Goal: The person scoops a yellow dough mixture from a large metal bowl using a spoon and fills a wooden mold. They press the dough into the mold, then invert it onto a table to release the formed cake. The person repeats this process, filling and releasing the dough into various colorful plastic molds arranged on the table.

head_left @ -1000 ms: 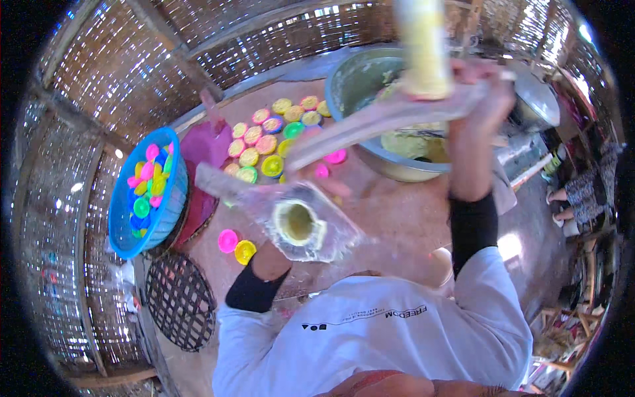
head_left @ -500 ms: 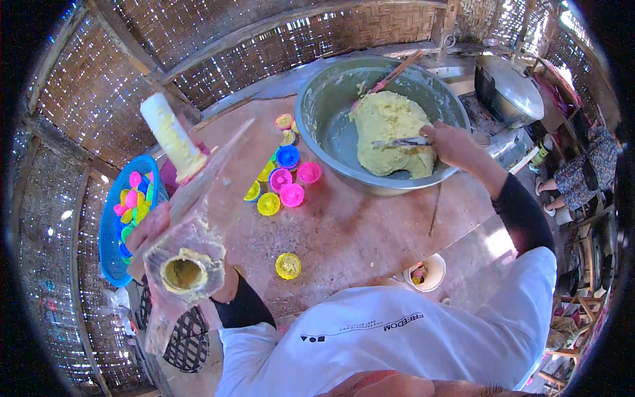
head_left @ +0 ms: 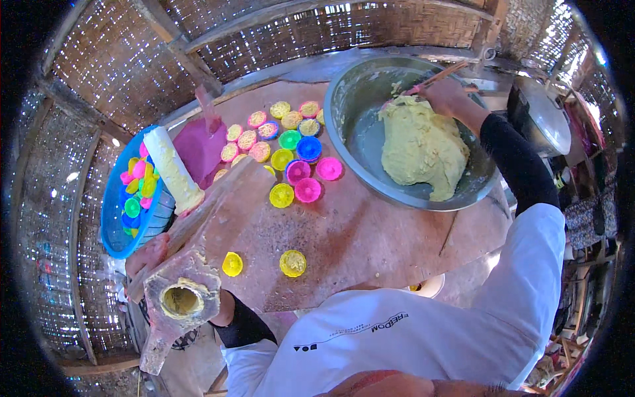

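My left hand is wrapped round a wooden press, partly hidden behind it. The press has a dough-rimmed hole in its block, and a white cylindrical plunger smeared with dough on its raised arm. In the large grey-green basin rests a big lump of pale yellow dough. My right hand is closed at the dough's far edge, beside a stick with a pinkish end; what its fingers hold is hidden. Below the press arm sit a yellow mould and a yellow dough-filled mould.
Several dough-filled moulds stand at the table's far side, near stacked coloured moulds. A blue basket with more moulds is at the left, beside a purple sheet. A lidded pot stands right of the basin.
My right hand has moved to the far edge of the dough; the spoon-like tool it held is out of sight. The view has shifted, and the press arm now covers less of the moulds.
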`<control>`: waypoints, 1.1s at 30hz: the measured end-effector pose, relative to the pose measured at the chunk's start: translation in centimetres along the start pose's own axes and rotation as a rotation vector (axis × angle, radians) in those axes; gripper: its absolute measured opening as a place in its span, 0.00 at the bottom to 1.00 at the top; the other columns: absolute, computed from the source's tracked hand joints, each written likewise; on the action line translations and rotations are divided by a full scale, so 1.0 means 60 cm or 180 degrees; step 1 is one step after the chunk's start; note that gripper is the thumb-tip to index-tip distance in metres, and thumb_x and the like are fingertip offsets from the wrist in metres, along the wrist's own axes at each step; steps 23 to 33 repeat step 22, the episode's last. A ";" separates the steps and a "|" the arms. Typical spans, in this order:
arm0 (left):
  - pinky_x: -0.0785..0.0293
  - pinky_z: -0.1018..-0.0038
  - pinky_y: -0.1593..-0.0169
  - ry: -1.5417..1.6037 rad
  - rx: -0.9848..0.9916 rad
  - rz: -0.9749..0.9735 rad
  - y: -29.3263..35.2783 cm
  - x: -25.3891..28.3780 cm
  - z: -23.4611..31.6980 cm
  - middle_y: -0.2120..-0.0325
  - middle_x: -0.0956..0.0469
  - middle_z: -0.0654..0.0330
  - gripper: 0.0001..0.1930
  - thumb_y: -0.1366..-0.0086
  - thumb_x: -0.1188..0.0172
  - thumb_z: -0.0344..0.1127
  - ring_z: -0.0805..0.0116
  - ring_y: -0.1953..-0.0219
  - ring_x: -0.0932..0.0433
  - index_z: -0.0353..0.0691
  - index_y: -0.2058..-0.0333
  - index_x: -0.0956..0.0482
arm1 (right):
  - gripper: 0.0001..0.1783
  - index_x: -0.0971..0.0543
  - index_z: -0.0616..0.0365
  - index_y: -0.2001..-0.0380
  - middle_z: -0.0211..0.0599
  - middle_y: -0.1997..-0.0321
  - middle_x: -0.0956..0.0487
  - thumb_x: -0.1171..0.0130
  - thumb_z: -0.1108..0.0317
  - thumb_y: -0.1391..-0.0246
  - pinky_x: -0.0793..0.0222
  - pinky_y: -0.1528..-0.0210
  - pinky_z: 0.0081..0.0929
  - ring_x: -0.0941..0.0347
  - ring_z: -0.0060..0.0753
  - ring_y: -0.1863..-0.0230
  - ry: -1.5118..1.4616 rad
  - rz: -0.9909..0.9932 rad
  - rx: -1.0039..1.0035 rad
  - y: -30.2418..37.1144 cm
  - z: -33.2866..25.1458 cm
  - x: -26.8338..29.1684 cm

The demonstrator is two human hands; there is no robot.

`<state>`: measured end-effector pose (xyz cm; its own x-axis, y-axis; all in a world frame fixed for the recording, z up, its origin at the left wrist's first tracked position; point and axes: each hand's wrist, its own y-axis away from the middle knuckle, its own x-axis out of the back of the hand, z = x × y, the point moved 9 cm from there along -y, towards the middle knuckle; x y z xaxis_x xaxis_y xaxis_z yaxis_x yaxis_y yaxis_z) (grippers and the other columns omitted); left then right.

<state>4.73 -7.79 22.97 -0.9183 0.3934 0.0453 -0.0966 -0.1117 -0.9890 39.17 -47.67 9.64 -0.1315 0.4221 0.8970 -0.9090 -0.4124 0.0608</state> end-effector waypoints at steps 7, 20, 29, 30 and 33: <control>0.29 0.72 0.65 -0.0882 0.0334 0.0035 0.010 0.003 -0.020 0.72 0.31 0.56 0.23 0.45 0.44 0.52 0.64 0.69 0.29 0.36 0.67 0.33 | 0.13 0.20 0.46 0.69 0.38 0.71 0.21 0.47 0.71 0.62 0.28 0.68 0.38 0.24 0.44 0.67 0.0185 0.0106 0.0484 -0.002 -0.032 -0.025; 0.26 0.72 0.66 0.1429 0.0937 -0.0272 0.017 -0.085 -0.076 0.73 0.26 0.54 0.21 0.53 0.35 0.40 0.65 0.71 0.25 0.34 0.65 0.32 | 0.20 0.26 0.36 0.56 0.34 0.76 0.23 0.49 0.67 0.57 0.29 0.72 0.35 0.24 0.39 0.74 0.0017 -0.0086 0.0507 0.191 -0.127 0.007; 0.25 0.71 0.63 0.1853 0.0976 -0.0263 0.027 -0.095 -0.086 0.71 0.25 0.53 0.20 0.49 0.38 0.42 0.64 0.70 0.25 0.34 0.65 0.32 | 0.24 0.28 0.33 0.53 0.35 0.70 0.22 0.47 0.65 0.57 0.28 0.67 0.34 0.23 0.35 0.69 0.0047 -0.0435 0.0391 0.224 -0.131 0.002; 0.25 0.71 0.63 0.1853 0.0976 -0.0263 0.027 -0.095 -0.086 0.71 0.25 0.53 0.20 0.49 0.38 0.42 0.64 0.70 0.25 0.34 0.65 0.32 | 0.24 0.28 0.33 0.53 0.35 0.70 0.22 0.47 0.65 0.57 0.28 0.67 0.34 0.23 0.35 0.69 0.0047 -0.0435 0.0391 0.224 -0.131 0.002; 0.25 0.71 0.63 0.1853 0.0976 -0.0263 0.027 -0.095 -0.086 0.71 0.25 0.53 0.20 0.49 0.38 0.42 0.64 0.70 0.25 0.34 0.65 0.32 | 0.24 0.28 0.33 0.53 0.35 0.70 0.22 0.47 0.65 0.57 0.28 0.67 0.34 0.23 0.35 0.69 0.0047 -0.0435 0.0391 0.224 -0.131 0.002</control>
